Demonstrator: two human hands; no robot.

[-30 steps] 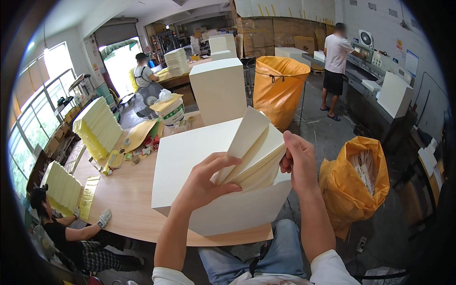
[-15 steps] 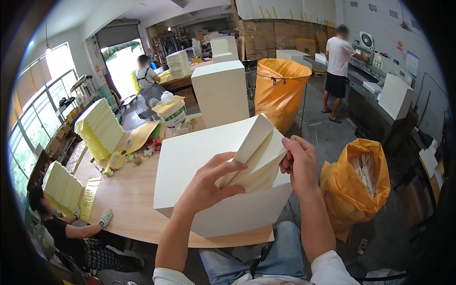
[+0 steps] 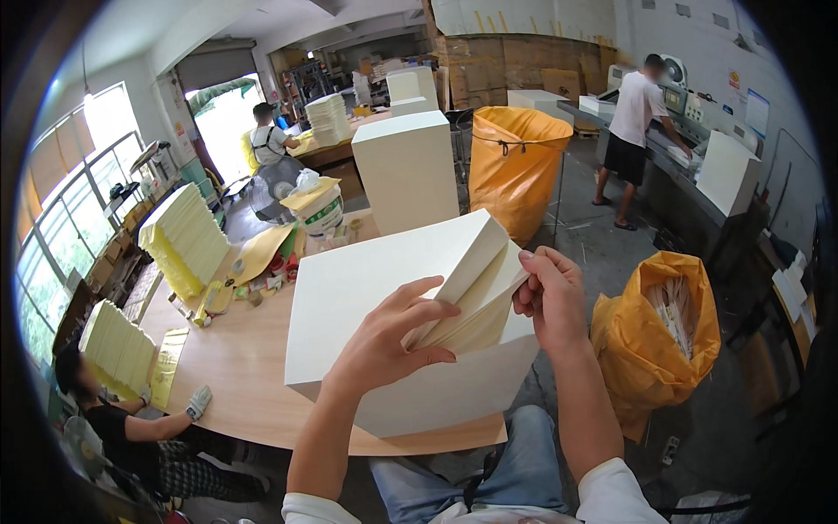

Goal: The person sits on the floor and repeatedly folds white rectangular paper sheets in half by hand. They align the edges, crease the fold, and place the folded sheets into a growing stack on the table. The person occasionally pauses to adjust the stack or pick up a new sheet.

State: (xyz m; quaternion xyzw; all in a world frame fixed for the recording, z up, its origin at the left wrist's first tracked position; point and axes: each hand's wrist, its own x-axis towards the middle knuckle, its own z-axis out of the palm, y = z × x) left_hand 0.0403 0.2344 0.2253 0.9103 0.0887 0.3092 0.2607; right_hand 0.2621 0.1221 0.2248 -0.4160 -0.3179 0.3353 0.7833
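A thick stack of white paper (image 3: 358, 275) lies on the table in front of me, its right corner lifted and bent up. Between its parted layers, several cream-white paper sheets (image 3: 483, 313) fan out. My left hand (image 3: 371, 341) takes the left side of the fanned sheets between thumb and fingers. At their upper right corner, my right hand (image 3: 556, 295) is closed in a pinch on the sheet edges. The ends of some right fingers are curled out of sight.
The wooden table (image 3: 236, 358) carries yellowish stacks (image 3: 185, 237), a bucket (image 3: 319, 208) and a tall white block (image 3: 406, 175). Orange bags (image 3: 515, 166) stand beyond and at right, one full of paper strips (image 3: 672, 314). A gloved co-worker (image 3: 131, 428) sits at left; another person (image 3: 637, 113) works at a machine.
My hands keep their hold on the sheets with only a slight shift. The person at the machine has leaned forward and reached out to the right.
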